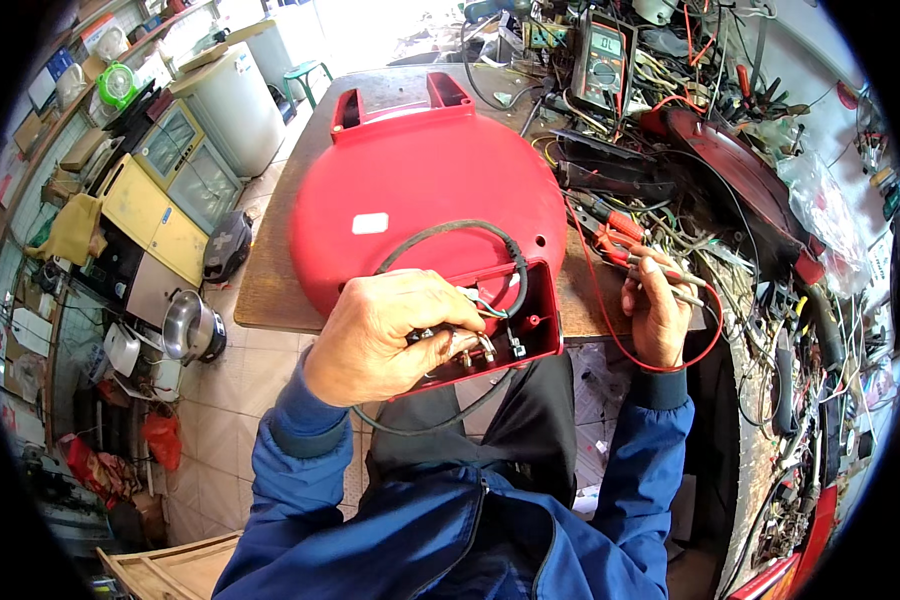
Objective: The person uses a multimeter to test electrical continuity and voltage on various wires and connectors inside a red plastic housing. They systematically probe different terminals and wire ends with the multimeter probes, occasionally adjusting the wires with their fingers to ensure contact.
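Observation:
A large round red plastic housing (pixel 430 180) lies on the bench before me, its narrow end toward my lap. That end has an open compartment (pixel 544 310) with wires and small metal parts inside. My left hand (pixel 390 325) reaches over the compartment's left side, thumb and forefinger pinched at small parts; what they grip is too small to tell. A dark cable (pixel 450 228) loops over the housing into the compartment. Right of the housing, my right hand (pixel 658 310) is closed around test leads, and a red lead (pixel 615 345) curves below it. The digital multimeter (pixel 603 70) stands at the far right.
Red-handled pliers (pixel 622 226) and tangled tools crowd the bench's right side, with a dark red round cover (pixel 740 180) beyond. The wooden bench top (pixel 270 290) ends just left of the housing. On the tiled floor at left are a metal pot (pixel 188 325) and cabinets (pixel 160 215).

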Tool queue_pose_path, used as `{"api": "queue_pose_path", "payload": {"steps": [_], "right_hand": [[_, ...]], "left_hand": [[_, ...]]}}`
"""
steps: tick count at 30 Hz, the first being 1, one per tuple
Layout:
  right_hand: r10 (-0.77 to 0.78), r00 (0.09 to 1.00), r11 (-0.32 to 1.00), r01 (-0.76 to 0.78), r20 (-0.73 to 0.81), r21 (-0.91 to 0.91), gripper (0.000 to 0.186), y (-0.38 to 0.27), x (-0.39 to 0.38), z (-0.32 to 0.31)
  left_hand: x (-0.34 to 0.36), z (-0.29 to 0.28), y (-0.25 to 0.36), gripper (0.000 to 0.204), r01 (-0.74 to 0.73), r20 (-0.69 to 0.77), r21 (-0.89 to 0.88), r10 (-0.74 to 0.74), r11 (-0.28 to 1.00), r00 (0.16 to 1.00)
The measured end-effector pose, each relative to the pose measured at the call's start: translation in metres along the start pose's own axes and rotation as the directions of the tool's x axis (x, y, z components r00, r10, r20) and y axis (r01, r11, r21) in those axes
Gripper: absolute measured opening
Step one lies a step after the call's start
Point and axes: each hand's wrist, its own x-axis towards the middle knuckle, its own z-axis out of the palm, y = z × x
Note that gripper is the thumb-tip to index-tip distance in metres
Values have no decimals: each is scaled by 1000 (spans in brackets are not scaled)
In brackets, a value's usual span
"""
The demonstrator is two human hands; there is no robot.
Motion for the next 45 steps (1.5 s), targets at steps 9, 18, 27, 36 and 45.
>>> {"api": "queue_pose_path", "payload": {"steps": [9, 18, 27, 36, 45], "right_hand": [[-38, 999, 999, 39, -10, 14, 26, 0, -1, 7], [10, 999, 997, -6, -51, 77, 29, -2, -2, 1], [-9, 999, 999, 11, -48, 33, 37, -38, -45, 22], [-488, 844, 558, 498, 224, -664, 21, -56, -23, 27], [-477, 856, 467, 438, 199, -768, 15, -112, -35, 17]], "left_hand": [[-1, -4, 5, 29, 6, 12, -4, -6, 1000, 1000], [2, -10, 8, 32, -25, 137, -108, 40, 994, 990], [0, -10, 10, 24, -17, 179, 1, 17, 1000, 984], [12, -3, 16, 18, -218, 62, 138, 211, 966, 975], [11, -6, 8, 18, 349, 71, -398, -351, 848, 934]]}}
